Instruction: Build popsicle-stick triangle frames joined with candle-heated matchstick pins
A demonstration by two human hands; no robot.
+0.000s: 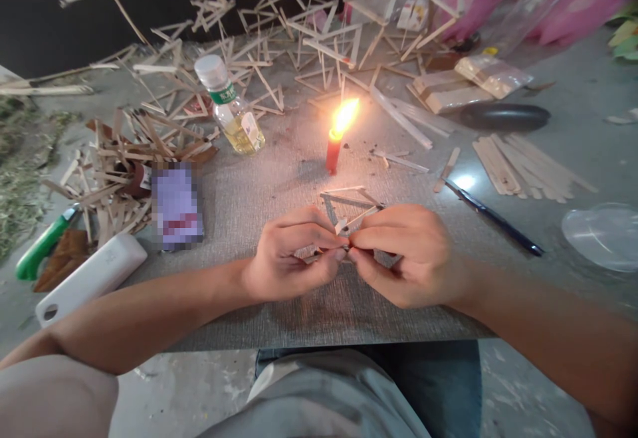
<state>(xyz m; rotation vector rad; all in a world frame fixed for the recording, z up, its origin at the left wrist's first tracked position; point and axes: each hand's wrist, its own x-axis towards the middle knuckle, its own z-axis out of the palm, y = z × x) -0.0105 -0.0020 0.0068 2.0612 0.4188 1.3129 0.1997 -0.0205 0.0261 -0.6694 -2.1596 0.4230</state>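
My left hand point(299, 252) and my right hand point(406, 252) meet over the front of the grey table point(239, 219). Fingertips of both are pinched together on a small frame of thin wooden sticks point(349, 202), whose triangular outline shows above the fingers. The joint between the fingertips is mostly hidden. Just beyond the frame, a short red candle point(333, 153) stands upright and burns with a bright flame.
Behind the candle spread many stick structures point(269, 39). At left are a bottle point(236, 115), a stick pile point(117, 159), a purple item point(177, 205), a white device point(94, 275) and a green-handled tool point(44, 245). Flat sticks point(523, 165) and a dark pen point(498, 219) lie right.
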